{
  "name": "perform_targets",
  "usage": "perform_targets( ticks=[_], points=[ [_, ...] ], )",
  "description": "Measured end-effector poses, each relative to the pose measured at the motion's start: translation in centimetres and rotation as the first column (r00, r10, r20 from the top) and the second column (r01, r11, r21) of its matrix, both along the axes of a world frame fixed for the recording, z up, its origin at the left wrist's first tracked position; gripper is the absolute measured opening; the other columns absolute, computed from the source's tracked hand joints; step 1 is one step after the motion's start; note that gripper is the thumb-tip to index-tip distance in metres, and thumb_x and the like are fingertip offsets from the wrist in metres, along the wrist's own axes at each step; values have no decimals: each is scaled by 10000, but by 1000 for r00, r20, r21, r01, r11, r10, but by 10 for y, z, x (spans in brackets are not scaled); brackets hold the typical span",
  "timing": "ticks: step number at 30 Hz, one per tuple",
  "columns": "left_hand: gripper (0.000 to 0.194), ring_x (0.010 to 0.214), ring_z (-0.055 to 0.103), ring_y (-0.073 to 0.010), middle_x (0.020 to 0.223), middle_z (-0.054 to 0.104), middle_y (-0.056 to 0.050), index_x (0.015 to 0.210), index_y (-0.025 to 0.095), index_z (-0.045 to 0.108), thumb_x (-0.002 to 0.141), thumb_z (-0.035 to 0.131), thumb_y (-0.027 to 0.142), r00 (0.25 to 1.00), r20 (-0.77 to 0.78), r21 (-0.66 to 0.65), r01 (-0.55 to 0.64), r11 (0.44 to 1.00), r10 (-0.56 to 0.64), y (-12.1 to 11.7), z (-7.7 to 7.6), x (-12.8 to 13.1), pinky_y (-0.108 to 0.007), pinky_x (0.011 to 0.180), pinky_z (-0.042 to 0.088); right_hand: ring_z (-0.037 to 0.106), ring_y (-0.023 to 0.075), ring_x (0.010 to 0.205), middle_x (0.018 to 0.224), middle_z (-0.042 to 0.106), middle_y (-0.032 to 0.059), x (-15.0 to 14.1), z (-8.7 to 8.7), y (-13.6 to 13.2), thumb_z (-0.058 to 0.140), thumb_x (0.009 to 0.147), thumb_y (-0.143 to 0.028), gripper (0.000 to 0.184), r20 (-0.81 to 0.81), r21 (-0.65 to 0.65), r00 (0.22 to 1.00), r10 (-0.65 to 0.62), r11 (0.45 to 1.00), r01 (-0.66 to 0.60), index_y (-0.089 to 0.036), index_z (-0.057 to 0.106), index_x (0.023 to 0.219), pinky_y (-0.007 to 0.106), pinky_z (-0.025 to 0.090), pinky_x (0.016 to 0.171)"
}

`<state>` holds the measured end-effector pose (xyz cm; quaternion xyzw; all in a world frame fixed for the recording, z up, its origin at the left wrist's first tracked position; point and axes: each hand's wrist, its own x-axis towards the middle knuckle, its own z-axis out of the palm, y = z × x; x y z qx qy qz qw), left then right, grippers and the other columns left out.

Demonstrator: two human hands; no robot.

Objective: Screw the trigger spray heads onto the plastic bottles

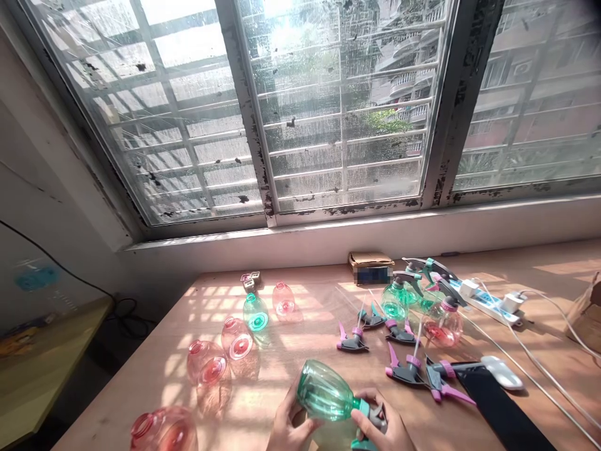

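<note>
A green see-through spray bottle (pixel 323 393) lies tilted between my hands at the bottom of the view. My left hand (pixel 286 427) cups its body from below. My right hand (pixel 382 426) is closed round the grey and teal spray head (pixel 373 418) at the bottle's neck. Several loose grey spray heads with pink or teal triggers (pixel 406 371) lie on the wooden table (pixel 300 326) just beyond my right hand.
Empty pink bottles (pixel 209 369) and a green one (pixel 256 313) stand at the left. Finished spray bottles (pixel 422 300) cluster near a cardboard box (pixel 370 266). A power strip (pixel 493 302) with cables, a black phone (pixel 498 407), a white mouse (pixel 501 371) and a paper bag (pixel 586 313) lie right.
</note>
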<state>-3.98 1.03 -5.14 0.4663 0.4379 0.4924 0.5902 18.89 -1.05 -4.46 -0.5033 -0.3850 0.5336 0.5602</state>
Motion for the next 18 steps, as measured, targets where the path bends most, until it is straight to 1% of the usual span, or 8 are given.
perform_targets(
  ticks=[2,4,6,9,11,13,15,18],
  points=[
    [931,1450,598,-419,1517,697,-154,1493,249,650,643,988,419,1000,-25,10,-7,1000,8,1,-2,-1,-506,1239,456,663,211,516,522,646,-27,0,0,0,914,690,-597,503,-1,3,1000,1,1000,-1,-181,755,922,326,559,541],
    [979,1496,540,-441,1550,667,-154,1494,239,644,616,988,502,998,-56,22,-26,999,27,3,-7,-1,-512,1264,422,668,210,521,534,655,-22,0,0,0,916,689,-592,505,-1,-1,1000,1,1000,-1,-174,761,927,323,559,543],
    [987,1511,514,-463,1567,644,-182,1496,212,635,648,946,609,995,-89,31,-41,999,43,5,-13,-1,-530,1265,417,666,203,524,554,666,-18,1,-1,-1,917,689,-579,506,-3,-6,1000,0,1000,0,-168,765,940,317,555,542],
    [906,1488,541,-467,1572,630,-214,1475,194,647,750,843,702,989,-133,43,-54,998,59,6,-14,0,-547,1252,429,662,194,526,566,660,-24,1,-2,-1,928,682,-552,502,-6,-12,1000,-2,1000,2,-161,764,949,307,553,539],
    [879,1481,550,-468,1574,625,-224,1462,193,660,772,821,714,986,-156,42,-52,998,58,5,-10,-1,-558,1249,430,667,199,535,565,653,-26,1,-3,-2,930,681,-553,509,-9,-21,1000,-3,1000,3,-161,763,959,303,555,526],
    [892,1490,542,-467,1593,611,-220,1461,199,666,750,845,707,985,-169,34,-39,999,44,3,-2,-1,-558,1247,436,669,206,545,564,646,-29,1,-3,-2,923,684,-584,528,-16,-27,1000,-3,1000,3,-166,764,964,305,560,517],
    [882,1472,569,-457,1595,615,-203,1456,220,676,736,860,696,985,-173,23,-15,1000,19,0,8,-1,-552,1228,467,664,209,547,562,643,-31,1,-3,-2,915,684,-622,552,-24,-23,1000,-3,1000,2,-170,761,961,312,564,518],
    [810,1434,616,-435,1557,661,-170,1421,264,709,751,840,701,984,-175,15,21,1000,-18,-5,21,1,-549,1217,486,660,207,533,548,655,-26,1,-2,-1,905,691,-649,567,-29,-1,1000,2,1000,-2,-169,756,952,322,559,541]
  ],
)
